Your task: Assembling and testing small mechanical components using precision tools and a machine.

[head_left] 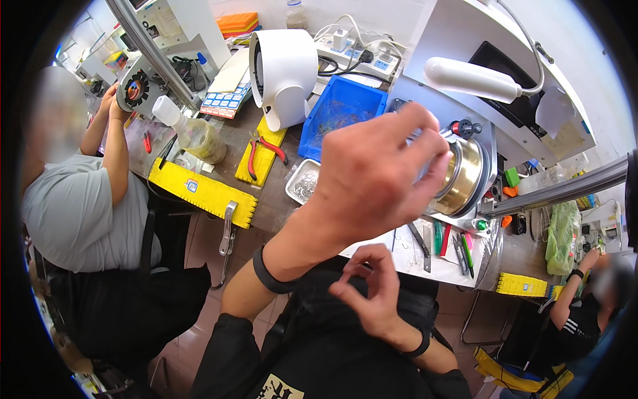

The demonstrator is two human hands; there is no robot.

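The person's hands are apart. The left hand is raised, its fingers bent toward the thumb; it blurs at the tips, so whether anything is pinched there cannot be told. The right hand sits lower, in front of the dark clothing, its thumb and fingers curled into a loose ring (whether the tips meet, or hold something thin, cannot be told).

The gold-coloured drum is just to the right of the left hand, partly hidden behind its fingers; whether they touch it is unclear. A blue tray with fine scraps in it lies beyond the left hand, and a small white dish of metal bits is to the left of that hand, above the wrist. Farther left of it, pliers with red handles lie on a yellow strip on the brown worktop. A white rounded device stands farther off, left of the tray.

Beyond and to the right of the right hand, a green pen, a red pen and a flat metal strip lie on a white sheet. A white lamp hangs beyond the left hand, to its right. Well left of both hands, a co-worker holds a round object.
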